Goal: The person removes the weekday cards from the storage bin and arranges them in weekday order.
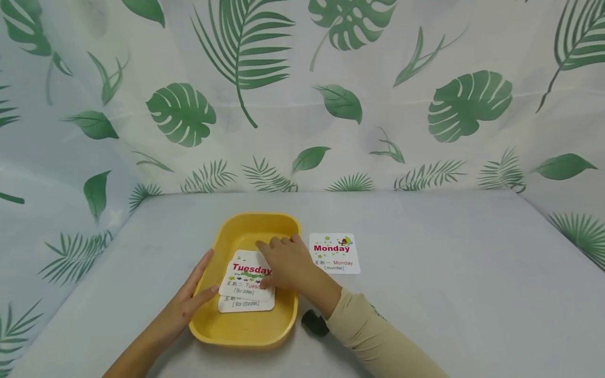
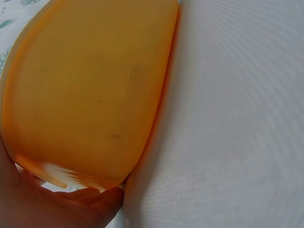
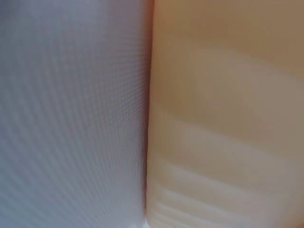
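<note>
A: Step?
B: Likely taking up Tuesday card [image 1: 243,273], inside tray [image 1: 246,331], lower centre of frame. Left hand [image 1: 186,303] grips tray's side; right hand [image 1: 287,266] spreads thumb from forefinger, hold unclear.
A: Next?
B: Probably wants one card pinched singly.

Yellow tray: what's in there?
A Tuesday card lies over at least one more card, whose upper part it hides. The right hand partly hides Tuesday's right side; what's beneath the cards can't be seen.

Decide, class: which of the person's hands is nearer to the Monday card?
Right. The right hand is over the yellow tray, just left of the Monday card; the left hand grips the tray's left rim, farther away.
</note>
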`<state>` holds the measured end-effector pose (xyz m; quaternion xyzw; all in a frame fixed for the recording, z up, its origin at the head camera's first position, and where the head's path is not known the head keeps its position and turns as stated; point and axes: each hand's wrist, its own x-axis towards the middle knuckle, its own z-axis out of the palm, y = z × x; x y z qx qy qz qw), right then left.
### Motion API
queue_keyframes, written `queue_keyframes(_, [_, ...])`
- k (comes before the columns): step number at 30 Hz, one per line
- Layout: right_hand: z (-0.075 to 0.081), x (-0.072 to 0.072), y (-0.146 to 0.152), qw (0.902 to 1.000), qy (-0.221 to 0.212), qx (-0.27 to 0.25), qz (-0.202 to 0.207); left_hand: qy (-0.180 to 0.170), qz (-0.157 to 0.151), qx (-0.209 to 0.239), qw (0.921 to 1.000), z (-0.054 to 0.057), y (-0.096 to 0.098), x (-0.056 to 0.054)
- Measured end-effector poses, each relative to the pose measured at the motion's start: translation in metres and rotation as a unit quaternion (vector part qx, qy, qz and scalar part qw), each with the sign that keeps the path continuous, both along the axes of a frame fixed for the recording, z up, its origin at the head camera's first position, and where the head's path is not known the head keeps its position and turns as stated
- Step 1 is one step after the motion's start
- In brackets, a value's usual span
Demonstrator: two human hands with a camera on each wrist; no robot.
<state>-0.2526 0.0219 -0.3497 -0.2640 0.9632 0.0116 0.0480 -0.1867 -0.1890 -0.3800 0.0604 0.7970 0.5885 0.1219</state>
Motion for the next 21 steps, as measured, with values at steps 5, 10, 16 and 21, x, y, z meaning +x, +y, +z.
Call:
queue_keyframes(5, [-0.0010,0.0023,-0.0001,0.9994,0.011,0.031,-0.010,0.003,-0.007,0.002,1.0000,0.0001,0.0000,0.0010])
queue_keyframes(10, [-0.0029,0.0036,0.0002,0.9986,0.023,0.048,-0.007,0.005,-0.010,0.003,0.9999,0.0010,0.0004,0.0020])
queue_keyframes(16, [-0.0016,0.0029,-0.0001,0.9994,0.019,0.028,-0.006,0.002,-0.008,-0.001,1.0000,0.0023,0.0007,0.0020])
queue_keyframes(21, [-0.0007,0.0023,-0.0010,0.9998,0.012,-0.001,-0.012,0.005,-0.005,-0.007,1.0000,0.0020,0.0006,0.0025])
